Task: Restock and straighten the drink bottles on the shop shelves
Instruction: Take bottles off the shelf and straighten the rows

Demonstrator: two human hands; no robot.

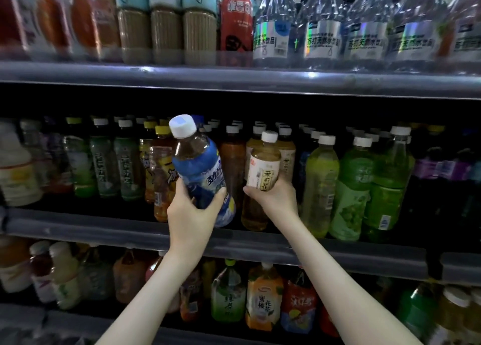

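Observation:
My left hand (191, 212) grips a blue-labelled bottle (199, 167) with a white cap around its lower half. It is tilted left and held in front of the middle shelf (104, 231). My right hand (273, 199) holds a small bottle of pale tea with a white label (264, 166) from below, upright, just right of the blue one. Behind them on the middle shelf stand rows of tea bottles with white and yellow caps.
Green-labelled bottles (351, 188) stand to the right on the middle shelf, purple-labelled ones (442, 170) further right. The upper shelf (234, 80) carries clear water bottles, a red bottle and coffee drinks. The lower shelf holds mixed juice and tea bottles (263, 298).

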